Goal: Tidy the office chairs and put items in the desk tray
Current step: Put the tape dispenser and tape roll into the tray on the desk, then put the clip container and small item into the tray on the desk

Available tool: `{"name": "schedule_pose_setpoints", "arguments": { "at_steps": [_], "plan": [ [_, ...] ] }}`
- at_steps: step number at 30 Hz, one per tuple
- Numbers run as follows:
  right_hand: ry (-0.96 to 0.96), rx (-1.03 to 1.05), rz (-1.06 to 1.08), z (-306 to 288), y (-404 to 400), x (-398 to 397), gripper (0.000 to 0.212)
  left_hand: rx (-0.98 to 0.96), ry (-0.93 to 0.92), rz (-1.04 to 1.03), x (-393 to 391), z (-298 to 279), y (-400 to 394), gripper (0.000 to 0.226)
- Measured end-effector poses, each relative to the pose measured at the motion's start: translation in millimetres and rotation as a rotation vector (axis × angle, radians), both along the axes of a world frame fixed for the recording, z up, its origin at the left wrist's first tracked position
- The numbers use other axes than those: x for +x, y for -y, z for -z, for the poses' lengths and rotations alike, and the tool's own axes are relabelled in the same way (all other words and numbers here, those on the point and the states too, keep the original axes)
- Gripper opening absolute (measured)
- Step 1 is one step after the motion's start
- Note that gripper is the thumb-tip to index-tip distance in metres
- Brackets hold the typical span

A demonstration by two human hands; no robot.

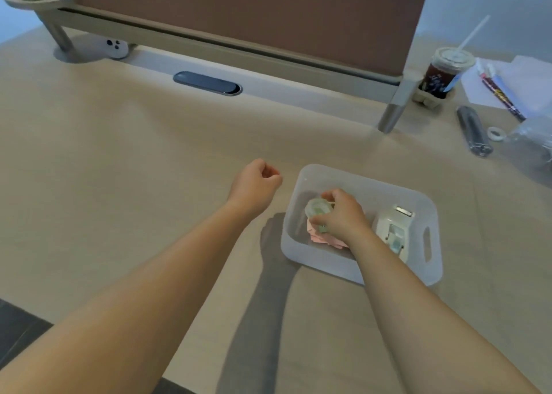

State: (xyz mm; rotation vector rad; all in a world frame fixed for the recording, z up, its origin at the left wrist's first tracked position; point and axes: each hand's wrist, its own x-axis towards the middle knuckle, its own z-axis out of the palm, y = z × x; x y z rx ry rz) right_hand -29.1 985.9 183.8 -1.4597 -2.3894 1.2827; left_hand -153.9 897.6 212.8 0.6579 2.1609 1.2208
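A translucent white desk tray [370,181] with a handle slot sits on the beige desk, right of centre. Inside it, my right hand [343,217] is shut on a small pale green tape roll [317,208], held low over a pink pad of notes [325,239]. At the tray's right end rests a white tape dispenser [394,229]. My left hand [257,184] hovers just left of the tray, its fingers curled shut with nothing in them.
A brown partition [239,14] on grey legs runs along the desk's back. At the far right are an iced drink with a straw [445,74], pens on paper [501,91], a dark bundle [475,130], a small tape ring [495,133] and a plastic bag [534,145].
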Motion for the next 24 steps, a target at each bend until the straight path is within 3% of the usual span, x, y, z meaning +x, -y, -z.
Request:
{"name": "schedule_pose_setpoints", "arguments": {
  "at_steps": [6,10,16,24],
  "plan": [
    [-0.165,0.084,0.113,-15.4,1.2,-2.3,0.035,0.031,0.043,0.031,-4.4,5.4,6.9,0.004],
    [-0.301,0.117,0.103,-43.9,16.1,-9.6,0.018,0.088,0.038,-0.006,-4.9,-13.6,24.4,0.021],
    [-0.433,0.054,-0.173,-83.0,77.1,-44.2,0.002,0.183,-0.03,-0.223,-3.3,-59.8,104.5,0.019],
    [-0.48,-0.096,-0.652,-108.6,245.7,-86.5,0.001,0.175,-0.159,-0.72,28.7,-88.3,312.5,0.005]
  ]
}}
